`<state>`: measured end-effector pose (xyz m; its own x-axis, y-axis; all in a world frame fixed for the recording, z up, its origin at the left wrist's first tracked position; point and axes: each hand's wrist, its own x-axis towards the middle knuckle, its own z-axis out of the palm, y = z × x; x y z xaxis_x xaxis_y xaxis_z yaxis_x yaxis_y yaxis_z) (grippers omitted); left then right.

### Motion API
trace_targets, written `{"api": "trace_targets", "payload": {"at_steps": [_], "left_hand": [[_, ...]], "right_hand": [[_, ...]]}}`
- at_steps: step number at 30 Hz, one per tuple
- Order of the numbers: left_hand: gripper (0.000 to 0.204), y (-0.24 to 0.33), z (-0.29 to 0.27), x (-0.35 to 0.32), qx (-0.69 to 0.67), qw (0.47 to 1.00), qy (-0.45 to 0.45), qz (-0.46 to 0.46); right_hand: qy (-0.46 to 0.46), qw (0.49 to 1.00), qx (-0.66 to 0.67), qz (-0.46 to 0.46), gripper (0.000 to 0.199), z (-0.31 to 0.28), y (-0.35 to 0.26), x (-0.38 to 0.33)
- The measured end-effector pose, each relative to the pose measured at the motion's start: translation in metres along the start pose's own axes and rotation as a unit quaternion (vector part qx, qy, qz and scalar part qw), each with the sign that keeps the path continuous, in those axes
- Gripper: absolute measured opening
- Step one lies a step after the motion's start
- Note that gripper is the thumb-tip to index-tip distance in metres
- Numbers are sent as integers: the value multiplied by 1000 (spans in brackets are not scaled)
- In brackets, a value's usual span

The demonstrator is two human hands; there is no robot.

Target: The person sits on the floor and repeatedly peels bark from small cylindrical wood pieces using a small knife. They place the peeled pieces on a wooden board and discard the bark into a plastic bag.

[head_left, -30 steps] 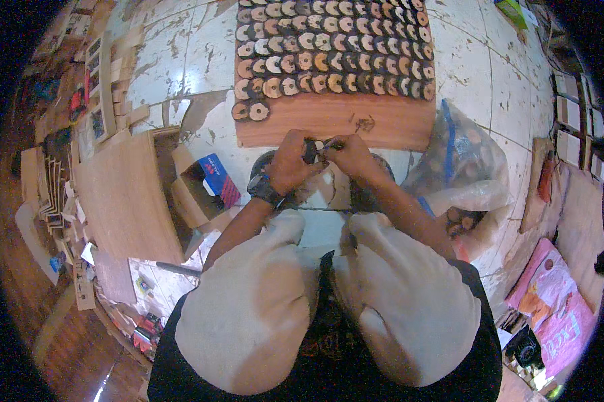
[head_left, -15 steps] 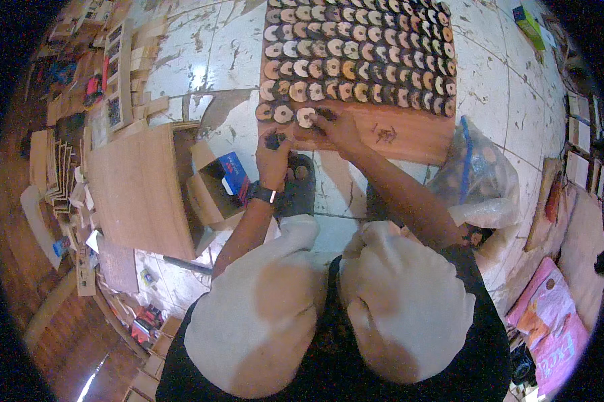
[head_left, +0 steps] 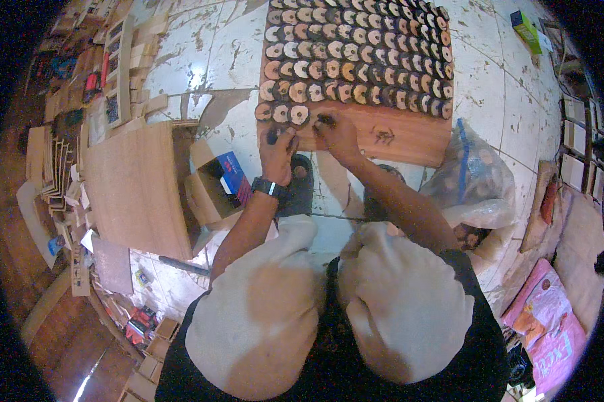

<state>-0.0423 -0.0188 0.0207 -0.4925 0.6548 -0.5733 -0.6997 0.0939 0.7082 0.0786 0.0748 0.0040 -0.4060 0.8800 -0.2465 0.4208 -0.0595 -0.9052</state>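
A white tiled floor (head_left: 201, 53), stained and cracked, took up most of the view, and the person sat on it with both knees drawn up in pale trousers. On the floor ahead lay a long wooden board (head_left: 396, 137), its far part covered with close rows of round wood slices (head_left: 359, 57), each with a dark rim of bark and a paler face. The nearest row was only begun: three slices at its left end, the rest of the board bare but for a small dark mark. To the left lay a flat plywood sheet (head_left: 138, 187) and beside it an open cardboard box (head_left: 211, 184) holding a blue packet. To the right sat a clear plastic bag (head_left: 473, 177) that seemed to hold more slices.

The right hand (head_left: 339, 134) rested on the board with its fingers closed around a small wood slice (head_left: 325, 121), pressing it down just beside the third slice of the near row. The left hand (head_left: 280, 149), a dark watch on its wrist, was curled around a small dark object at the board's near edge; what it was could not be told.

To do this placing well, the slice should probably go down flat, face up, just beside its neighbour and in line with it, so the row stays straight and keeps the spacing of the rows beyond.
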Motion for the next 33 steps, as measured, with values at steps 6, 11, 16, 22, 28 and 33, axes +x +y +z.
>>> {"api": "trace_targets", "payload": {"at_steps": [6,11,16,22,28,33], "left_hand": [[65,0,9,-2,14,995,96,29],[54,10,5,4,9,1000,14,23],[52,8,9,3,3,1000,-4,27],[49,3,6,6,38,995,-41,82],[31,2,-11,-1,302,940,-69,144],[19,-6,-14,-23,18,992,11,-127]], "right_hand": [[-100,992,71,38,35,9,-13,-15],[-98,989,110,24,38,21,-22,-15],[-71,997,22,5,40,20,-18,-12],[-77,997,22,-22,41,18,-15,-14],[-86,992,-78,-52,36,-17,6,-23],[68,975,-208,21,31,-95,34,-35]]}}
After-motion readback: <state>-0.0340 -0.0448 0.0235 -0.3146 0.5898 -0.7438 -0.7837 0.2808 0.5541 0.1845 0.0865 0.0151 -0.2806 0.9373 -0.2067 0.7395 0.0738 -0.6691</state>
